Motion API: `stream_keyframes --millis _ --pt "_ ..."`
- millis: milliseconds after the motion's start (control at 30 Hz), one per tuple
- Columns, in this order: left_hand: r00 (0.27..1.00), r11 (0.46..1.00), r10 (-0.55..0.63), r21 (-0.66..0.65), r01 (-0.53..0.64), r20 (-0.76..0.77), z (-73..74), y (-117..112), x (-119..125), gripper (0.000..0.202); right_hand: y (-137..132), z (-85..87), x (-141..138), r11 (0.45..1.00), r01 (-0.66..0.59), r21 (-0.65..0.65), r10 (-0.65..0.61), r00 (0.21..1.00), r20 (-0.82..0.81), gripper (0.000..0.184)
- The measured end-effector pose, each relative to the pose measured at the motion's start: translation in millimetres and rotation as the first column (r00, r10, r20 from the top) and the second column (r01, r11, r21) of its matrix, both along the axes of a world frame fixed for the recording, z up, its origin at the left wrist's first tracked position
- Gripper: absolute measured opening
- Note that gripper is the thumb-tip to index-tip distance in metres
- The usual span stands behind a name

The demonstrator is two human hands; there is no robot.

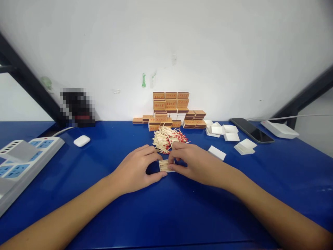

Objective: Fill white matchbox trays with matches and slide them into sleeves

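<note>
A small white matchbox tray with matches lying lengthwise in it rests on the blue table in front of me. My left hand grips the tray's left end between thumb and fingers. Over its right end, my right hand is closed, with thumb and fingertips on the matches there; that end of the tray is partly hidden. Just behind both hands lies a heap of loose matches with red heads.
Printed matchboxes are stacked against the wall behind the heap. Several white trays lie to the right, with a phone and a white device beyond. A white earbud case and power strip are at left.
</note>
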State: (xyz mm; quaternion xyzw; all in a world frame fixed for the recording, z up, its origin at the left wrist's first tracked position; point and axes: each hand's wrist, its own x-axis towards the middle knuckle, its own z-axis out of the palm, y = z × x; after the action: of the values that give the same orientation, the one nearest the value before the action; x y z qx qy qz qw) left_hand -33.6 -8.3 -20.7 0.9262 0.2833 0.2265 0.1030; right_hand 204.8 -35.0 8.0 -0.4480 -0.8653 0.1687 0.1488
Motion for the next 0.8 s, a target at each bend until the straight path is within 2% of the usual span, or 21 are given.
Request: stream_keyframes --millis 200,400,800 --pt "1.000 1.000 -0.008 0.001 0.008 0.003 -0.2 0.4 0.8 0.024 0.1 -0.5 -0.3 1.000 -0.009 0.000 0.009 1.000 -0.005 0.007" --pt "1.000 1.000 -0.012 -0.008 0.012 0.000 -0.6 0.5 1.1 0.025 3.2 -1.9 5.5 0.997 -0.068 -0.045 0.067 0.997 -0.024 0.007" --pt "1.000 1.000 -0.025 -0.013 0.025 0.008 0.1 0.5 0.8 0.024 4.2 -2.7 2.0 0.999 -0.038 0.018 0.039 0.999 -0.030 0.011"
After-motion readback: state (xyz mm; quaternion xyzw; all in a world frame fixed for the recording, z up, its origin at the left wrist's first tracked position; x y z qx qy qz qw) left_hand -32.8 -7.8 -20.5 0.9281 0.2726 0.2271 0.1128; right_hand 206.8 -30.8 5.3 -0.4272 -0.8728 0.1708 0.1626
